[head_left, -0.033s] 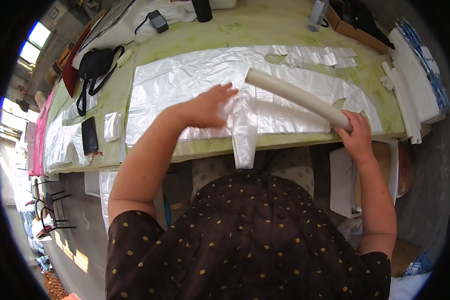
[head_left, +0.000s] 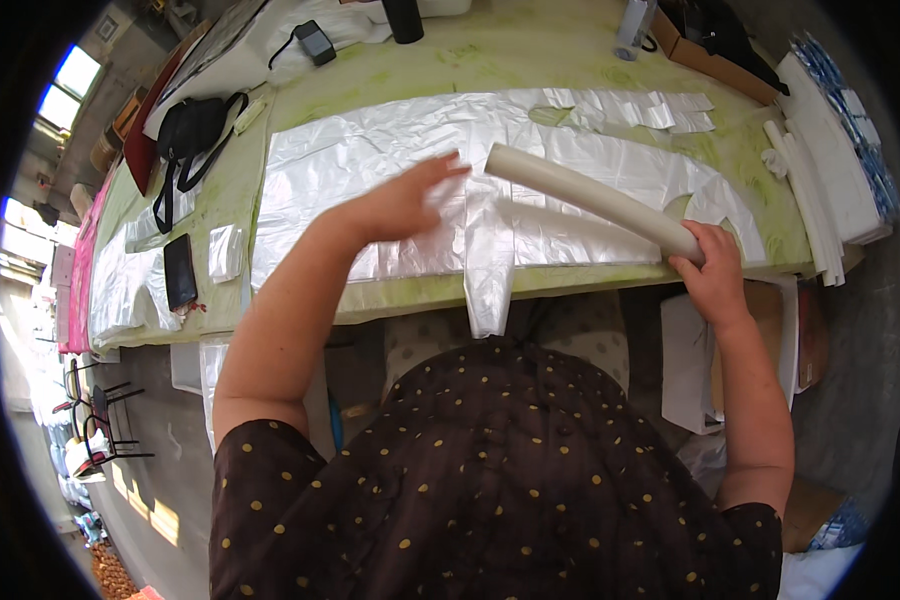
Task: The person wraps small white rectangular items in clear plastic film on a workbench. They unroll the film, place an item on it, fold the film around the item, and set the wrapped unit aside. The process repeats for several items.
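Right hand [head_left: 712,268] was wrapped around the near end of a white tube [head_left: 592,200], fingers curled shut on it. The tube lay at a slant across the plastic sheeting [head_left: 370,160], far end pointing toward the middle of the table [head_left: 530,55]; my guess is it was gripped at one end so it could be swung or rolled over the film.

Left hand [head_left: 402,205] was open, fingers spread and nearly flat, holding nothing. It sat on or just above the sheeting, just left of the tube's far end. The hand was motion-blurred, so actual contact couldn't be confirmed. The flat palm looked like pressing or smoothing the film rather than picking it up.

The sheeting ran along most of the near side of the green tabletop, with one strip [head_left: 490,280] hanging over the front edge toward the person, likely kept there for easy reach.

Other items stayed clear of the working area:
- black phone [head_left: 179,270] and black bag [head_left: 192,125] to the left
- stack of white sheets [head_left: 830,130] at the right edge
- dark cylinder [head_left: 403,20] at the far side
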### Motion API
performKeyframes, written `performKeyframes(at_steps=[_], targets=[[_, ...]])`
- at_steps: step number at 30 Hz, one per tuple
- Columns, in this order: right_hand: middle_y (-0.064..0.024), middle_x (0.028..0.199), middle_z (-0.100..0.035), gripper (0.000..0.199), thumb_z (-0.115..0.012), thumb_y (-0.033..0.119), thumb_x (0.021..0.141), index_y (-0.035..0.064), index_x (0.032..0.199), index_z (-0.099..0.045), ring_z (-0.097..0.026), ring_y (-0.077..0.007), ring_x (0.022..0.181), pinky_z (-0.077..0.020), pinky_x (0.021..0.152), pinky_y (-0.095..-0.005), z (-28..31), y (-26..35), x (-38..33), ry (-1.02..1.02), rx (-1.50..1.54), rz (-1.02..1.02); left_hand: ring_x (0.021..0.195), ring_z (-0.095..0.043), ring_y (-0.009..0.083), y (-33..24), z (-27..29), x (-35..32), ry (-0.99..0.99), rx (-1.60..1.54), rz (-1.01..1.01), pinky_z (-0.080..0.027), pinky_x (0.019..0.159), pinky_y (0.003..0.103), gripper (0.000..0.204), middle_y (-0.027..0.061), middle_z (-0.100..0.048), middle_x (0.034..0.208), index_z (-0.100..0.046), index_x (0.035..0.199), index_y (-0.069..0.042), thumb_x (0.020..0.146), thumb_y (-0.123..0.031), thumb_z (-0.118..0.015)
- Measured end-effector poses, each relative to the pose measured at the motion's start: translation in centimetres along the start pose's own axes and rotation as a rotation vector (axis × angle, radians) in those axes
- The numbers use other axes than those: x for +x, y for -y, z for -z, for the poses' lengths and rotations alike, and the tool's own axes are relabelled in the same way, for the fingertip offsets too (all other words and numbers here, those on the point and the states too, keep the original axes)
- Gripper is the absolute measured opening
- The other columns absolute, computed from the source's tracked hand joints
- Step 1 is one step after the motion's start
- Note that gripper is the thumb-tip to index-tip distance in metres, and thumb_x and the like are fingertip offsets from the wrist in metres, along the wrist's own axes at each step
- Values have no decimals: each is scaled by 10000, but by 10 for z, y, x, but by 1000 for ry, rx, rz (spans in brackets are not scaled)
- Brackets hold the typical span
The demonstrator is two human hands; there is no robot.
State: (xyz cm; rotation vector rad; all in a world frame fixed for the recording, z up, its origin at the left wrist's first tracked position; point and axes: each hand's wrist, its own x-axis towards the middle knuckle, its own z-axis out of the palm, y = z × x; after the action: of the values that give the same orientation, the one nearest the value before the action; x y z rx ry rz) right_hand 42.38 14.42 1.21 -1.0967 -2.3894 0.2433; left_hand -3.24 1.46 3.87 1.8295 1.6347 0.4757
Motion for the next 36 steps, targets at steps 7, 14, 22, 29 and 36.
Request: performKeyframes(at_steps=[7, 14, 22, 29, 36], targets=[[-113, 1163, -650, 484, -799, 141, 773, 68, 1233, -666, -562, -344, 1115, -426, 1010, -448, -16, 27, 17, 100, -34, 117, 1432, -476, 260, 9, 6, 71, -193, -94, -29, -403, 1165, 360, 330, 48, -541, 1529, -685, 1341, -232, 1037, -296, -574], [-104, 1152, -638, 500, -805, 92, 735, 86, 1218, -676, -558, -340, 1122, -424, 1003, -449, 6, 25, -6, 208, 17, 215, 1588, -143, 298, 8, -39, 81, -108, 569, 13, -80, 1290, 504, 545, 6, -286, 1690, -472, 1529, -372, 1007, -486, -575], [-140, 1155, -628, 542, -810, 77, 713, 71, 1235, -664, -571, -350, 1115, -456, 986, -427, 24, -5, -37, 200, 167, 56, 1566, -214, 328, 18, -45, 59, -592, 280, -248, -207, 1264, 494, 526, 68, -354, 1654, -528, 1505, -263, 997, -372, -612], [-147, 1219, -615, 517, -760, 206, 847, 71, 1328, -628, -562, -357, 1147, -447, 1031, -455, 4, -20, -11, -1, -131, -161, 1563, -233, 341, -17, -57, -31, 83, 467, -384, -171, 1257, 568, 945, 131, -318, 1665, -354, 1593, -105, 830, -481, -766], [-127, 1333, -548, 600, -791, 128, 731, 129, 1311, -637, -497, -369, 1263, -383, 1120, -526, -33, 81, 0, 32, 38, 456, 1468, -398, 271, -40, -92, -62, -93, 477, -258, -258, 1242, 528, 770, 81, -435, 1569, -479, 1505, -156, 782, -96, -738]])
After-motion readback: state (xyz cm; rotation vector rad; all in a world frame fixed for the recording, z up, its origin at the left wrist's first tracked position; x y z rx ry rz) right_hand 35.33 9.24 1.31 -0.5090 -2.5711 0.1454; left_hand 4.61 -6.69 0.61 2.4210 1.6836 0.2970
